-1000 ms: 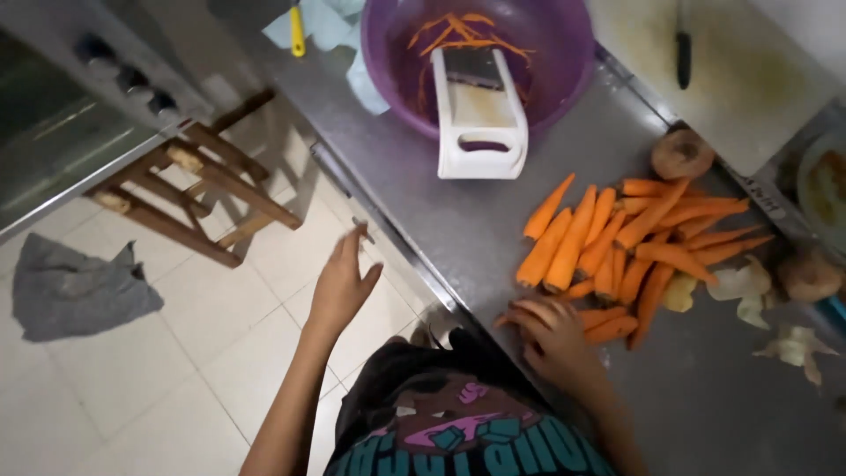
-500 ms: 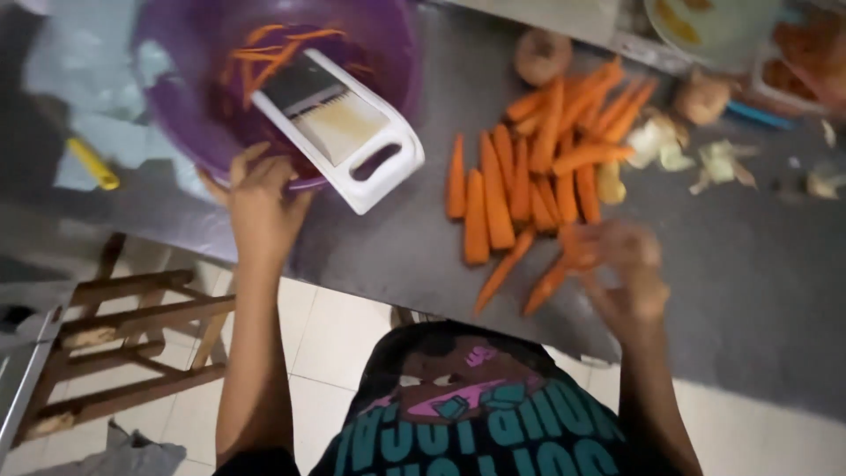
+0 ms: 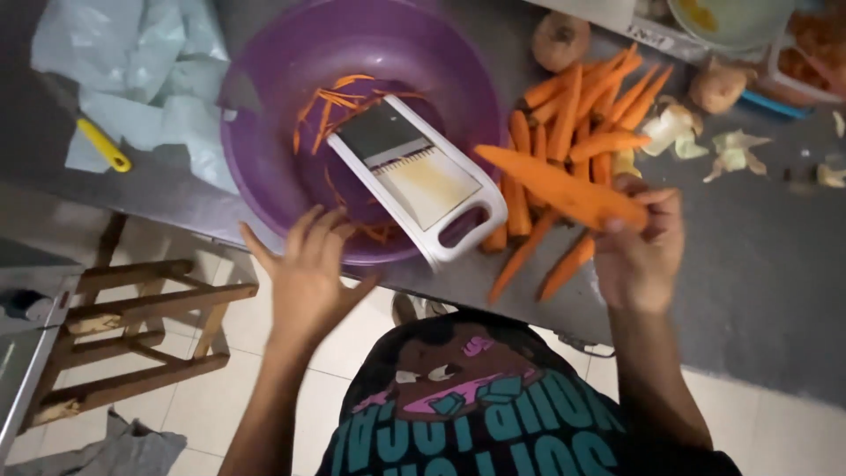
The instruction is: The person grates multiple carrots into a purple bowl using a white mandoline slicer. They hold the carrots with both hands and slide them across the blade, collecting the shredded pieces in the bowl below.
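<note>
A long peeled orange carrot (image 3: 564,187) is held in the right hand (image 3: 641,251), pinched at its thick end between thumb and fingertips. Its long axis runs from about 4 o'clock at the hand up to 10 o'clock, the tapered tip pointing toward the white plastic mandoline slicer (image 3: 414,176).

The slicer is propped aslant on the near rim of the wide purple plastic bowl (image 3: 264,167), handle end hanging out toward 5 o'clock, blade end sunk into the bowl at 11 o'clock. Its long axis lies nearly parallel to the carrot's; the carrot tip is just beside the slicer's right edge, apart from it.

The left hand (image 3: 308,278) is seen spread, fingers fanned, holding nothing, just below the bowl's near rim at 6 o'clock; whether the rim is touched cannot be told. Of the two hands, the left lies nearer the slicer handle.

A few orange shreds are noted in the bowl. The heap of peeled carrots (image 3: 573,123) lies on the grey table (image 3: 758,264), at 12 o'clock from the right hand.
</note>
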